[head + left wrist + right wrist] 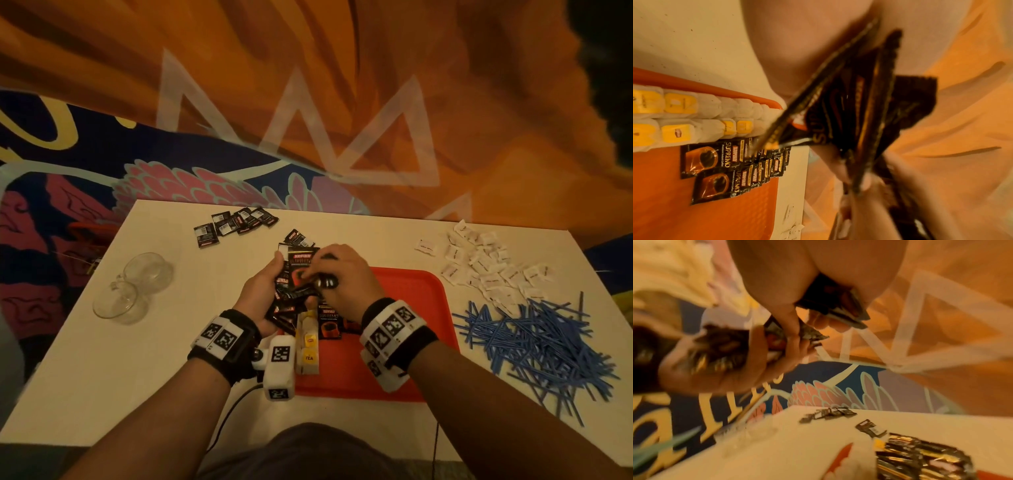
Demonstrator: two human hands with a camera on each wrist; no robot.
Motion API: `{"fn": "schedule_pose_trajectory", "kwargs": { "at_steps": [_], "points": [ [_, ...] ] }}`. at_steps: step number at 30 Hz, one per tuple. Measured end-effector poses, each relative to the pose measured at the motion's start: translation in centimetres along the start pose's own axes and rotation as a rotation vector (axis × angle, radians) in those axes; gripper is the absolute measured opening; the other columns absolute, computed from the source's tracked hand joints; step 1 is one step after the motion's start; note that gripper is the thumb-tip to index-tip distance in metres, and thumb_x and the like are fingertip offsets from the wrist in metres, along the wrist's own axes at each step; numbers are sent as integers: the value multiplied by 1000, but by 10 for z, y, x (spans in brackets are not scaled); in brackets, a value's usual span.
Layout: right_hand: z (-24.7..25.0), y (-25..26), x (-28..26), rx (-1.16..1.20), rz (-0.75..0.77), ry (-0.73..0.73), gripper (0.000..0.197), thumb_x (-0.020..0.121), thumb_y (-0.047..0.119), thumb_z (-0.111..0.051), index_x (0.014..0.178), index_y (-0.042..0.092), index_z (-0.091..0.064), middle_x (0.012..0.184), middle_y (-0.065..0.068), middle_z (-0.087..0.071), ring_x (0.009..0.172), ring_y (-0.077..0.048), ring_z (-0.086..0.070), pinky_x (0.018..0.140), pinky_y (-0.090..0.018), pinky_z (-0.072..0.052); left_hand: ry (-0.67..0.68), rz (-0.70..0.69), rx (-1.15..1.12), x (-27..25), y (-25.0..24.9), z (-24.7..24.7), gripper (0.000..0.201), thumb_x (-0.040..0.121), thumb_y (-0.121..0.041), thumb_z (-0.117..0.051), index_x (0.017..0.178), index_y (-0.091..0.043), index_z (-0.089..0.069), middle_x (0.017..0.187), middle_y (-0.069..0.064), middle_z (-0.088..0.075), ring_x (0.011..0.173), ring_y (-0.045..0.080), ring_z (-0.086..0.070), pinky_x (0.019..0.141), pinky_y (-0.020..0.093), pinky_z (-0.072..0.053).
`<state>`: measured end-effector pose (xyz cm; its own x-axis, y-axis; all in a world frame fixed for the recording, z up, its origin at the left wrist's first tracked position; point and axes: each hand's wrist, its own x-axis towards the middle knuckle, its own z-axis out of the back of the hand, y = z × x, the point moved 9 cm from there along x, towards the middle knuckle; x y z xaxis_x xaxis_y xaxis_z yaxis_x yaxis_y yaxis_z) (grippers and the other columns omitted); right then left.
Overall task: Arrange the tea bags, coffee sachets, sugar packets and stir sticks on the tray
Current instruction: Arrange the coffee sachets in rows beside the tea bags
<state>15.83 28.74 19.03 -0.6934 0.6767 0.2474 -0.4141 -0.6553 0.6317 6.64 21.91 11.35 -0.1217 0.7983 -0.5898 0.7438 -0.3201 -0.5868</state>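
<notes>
Two rows of tea bags (307,346) sit nearest us on the red tray (404,342), lined up along its left edge, with coffee sachets (329,322) fanned in overlapping rows just beside them; we judge the overlap is meant to keep each label readable while saving room.

Above the tray's far left corner our left hand (262,291) is curled round a loose bundle of black sachets (294,284), held upright like a hand of cards so single packets can be drawn off. Our right hand (342,274) reaches across and pinches at the top of that bundle with bent fingers, apparently squaring it or pulling one sachet free; exactly how many it grips we cannot tell.

To the right, well apart from the tray, blue stir sticks (534,342) lie in a tangled heap on the white table (102,394), and beyond them white sugar packets (486,267) are scattered. Neither kind is on the tray yet, so we judge the task roughly half done.

Left of the hands two glass cups (133,287) lie tipped. Farthest off, more black sachets (236,222) wait in a short row near the table's back edge, a couple more just beyond the hands.
</notes>
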Motion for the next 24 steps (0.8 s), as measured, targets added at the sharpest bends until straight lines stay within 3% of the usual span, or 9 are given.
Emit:
{"fn": "schedule_pose_trajectory", "kwargs": {
  "at_steps": [3, 7, 10, 12, 13, 15, 18, 22, 24],
  "points": [
    [-18, 0, -6, -177, 23, 190, 31, 78, 10, -72, 107, 22, -75, 115, 0, -61, 112, -22, -51, 94, -41, -45, -16, -13, 73, 2, 1, 4, 40, 101, -37, -53, 122, -5, -63, 88, 16, -71, 71, 30, -70, 56, 36, -59],
    [-20, -3, -5, 1, -80, 214, 44, 76, 0, -64, 111, 26, -72, 115, 4, -65, 109, -9, -55, 95, -19, -42, -52, -38, 93, 3, 3, 13, 23, 97, -15, -60, 115, -2, -63, 91, 21, -72, 72, 32, -73, 54, 36, -59],
    [-15, -36, -9, 512, -429, 5, 45, 77, -10, -54, 100, 26, -68, 90, 0, -65, 71, -10, -60, 62, -23, -51, -59, -63, 99, 4, 1, 14, 21, 99, -15, -57, 115, -1, -62, 92, 21, -73, 71, 33, -72, 53, 36, -59],
    [-30, -51, -20, 880, -667, -45, 28, 81, 1, -62, 94, 25, -65, 78, -10, -56, 52, -18, -49, 44, -25, -42, -51, -79, 103, 5, 1, 13, 22, 99, -14, -57, 118, -3, -61, 94, 21, -73, 74, 33, -72, 54, 36, -59],
    [-38, -54, -23, 1008, -743, -52, 20, 78, 13, -72, 93, 25, -64, 77, -15, -56, 53, -22, -50, 46, -26, -43, -39, -88, 110, 5, 2, 11, 24, 99, -13, -58, 120, -4, -61, 97, 21, -73, 76, 33, -72, 56, 36, -59],
    [-51, -57, -24, 1068, -819, -39, 38, 70, 26, -85, 100, 18, -62, 88, -23, -65, 68, -36, -64, 57, -38, -52, -15, -104, 135, 6, 1, 9, 27, 98, -14, -59, 124, -6, -61, 101, 21, -72, 80, 32, -72, 60, 37, -60],
    [-51, -55, -18, 1007, -779, -70, 37, 73, 13, -84, 102, 5, -62, 105, -25, -69, 93, -43, -69, 73, -49, -57, 5, -91, 136, 6, 1, 6, 26, 98, -21, -59, 120, -8, -64, 102, 19, -72, 84, 33, -72, 63, 39, -61],
    [-40, -60, -20, 1068, -784, -165, 18, 80, -4, -72, 92, 8, -66, 93, -18, -72, 85, -34, -71, 62, -37, -58, -5, -48, 75, 7, 1, 5, 21, 102, -21, -51, 114, -8, -63, 98, 20, -69, 82, 36, -70, 57, 40, -61],
    [-33, -63, -21, 1085, -794, -235, 17, 82, -9, -66, 92, 4, -62, 89, -19, -71, 79, -33, -70, 66, -44, -59, -35, -53, 81, 8, 1, 10, 20, 99, -9, -50, 116, -7, -60, 101, 21, -67, 81, 37, -70, 56, 40, -61]
  ]
}}
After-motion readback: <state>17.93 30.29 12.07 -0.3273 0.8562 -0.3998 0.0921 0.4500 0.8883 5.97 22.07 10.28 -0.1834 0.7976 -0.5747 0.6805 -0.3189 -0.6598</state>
